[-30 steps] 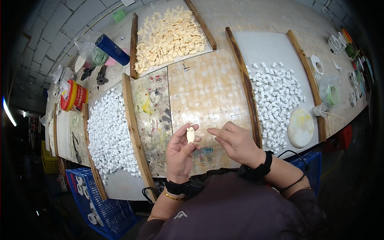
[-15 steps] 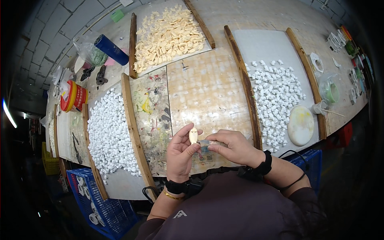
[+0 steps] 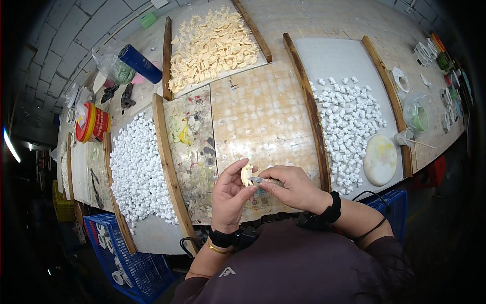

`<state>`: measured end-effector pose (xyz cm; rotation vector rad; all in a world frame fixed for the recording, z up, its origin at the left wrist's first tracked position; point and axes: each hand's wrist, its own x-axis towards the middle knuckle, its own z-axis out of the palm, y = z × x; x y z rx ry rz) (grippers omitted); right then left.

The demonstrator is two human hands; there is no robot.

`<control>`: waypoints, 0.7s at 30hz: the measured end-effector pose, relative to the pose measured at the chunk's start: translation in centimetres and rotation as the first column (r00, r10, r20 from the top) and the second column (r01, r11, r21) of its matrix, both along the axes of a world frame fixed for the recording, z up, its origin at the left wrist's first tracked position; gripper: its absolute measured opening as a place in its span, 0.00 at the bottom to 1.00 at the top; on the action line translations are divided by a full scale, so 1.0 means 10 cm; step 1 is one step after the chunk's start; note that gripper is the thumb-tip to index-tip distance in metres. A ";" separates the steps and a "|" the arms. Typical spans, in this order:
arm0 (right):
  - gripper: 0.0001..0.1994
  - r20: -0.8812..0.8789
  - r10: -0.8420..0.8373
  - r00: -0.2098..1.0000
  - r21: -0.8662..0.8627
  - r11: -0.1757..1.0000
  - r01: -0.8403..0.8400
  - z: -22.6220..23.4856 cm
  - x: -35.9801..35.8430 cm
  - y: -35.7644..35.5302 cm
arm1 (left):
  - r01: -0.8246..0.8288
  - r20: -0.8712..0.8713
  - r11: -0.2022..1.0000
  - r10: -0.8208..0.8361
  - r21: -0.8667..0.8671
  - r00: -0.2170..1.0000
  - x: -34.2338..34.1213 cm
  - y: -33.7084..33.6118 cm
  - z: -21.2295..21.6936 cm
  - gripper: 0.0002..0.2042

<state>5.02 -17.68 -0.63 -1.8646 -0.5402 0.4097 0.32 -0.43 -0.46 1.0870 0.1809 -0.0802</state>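
Note:
Between the thumb and fingers of my left hand (image 3: 230, 195) stands a small cream-coloured figurine (image 3: 246, 174), held upright above the table's front edge. My right hand (image 3: 293, 188) pinches a small knife (image 3: 258, 180) with a grey metal blade; most of its handle is hidden by the fingers. The blade's tip meets the lower right side of the figurine. Far ahead lies a heap of similar cream pieces (image 3: 212, 48) on a board.
Small white pieces fill the left tray (image 3: 139, 169) and the right tray (image 3: 349, 126), between wooden strips (image 3: 171, 167). A round white disc (image 3: 380, 159) and a cup with a stick (image 3: 403, 137) stand at right. At left are a red bucket (image 3: 96, 121) and a blue cylinder (image 3: 140, 63).
The figurine has turned in my left hand and now shows its side. The knife blade has shifted slightly left, onto the figurine's lower part.

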 end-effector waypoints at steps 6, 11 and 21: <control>0.13 -0.027 -0.017 0.999 0.003 1.000 0.017 0.04 0.00 0.00 | -0.002 -0.002 0.992 0.002 -0.125 1.000 0.01 0.02 -0.04 0.26; 0.11 0.034 -0.002 0.999 -0.028 1.000 0.003 0.06 0.00 0.00 | -0.030 -0.003 0.997 0.030 -0.077 1.000 0.01 0.00 -0.02 0.25; 0.12 0.060 -0.003 0.998 0.015 1.000 0.002 0.00 -0.01 0.02 | -0.011 0.024 0.987 0.015 -0.159 1.000 0.01 0.03 -0.09 0.23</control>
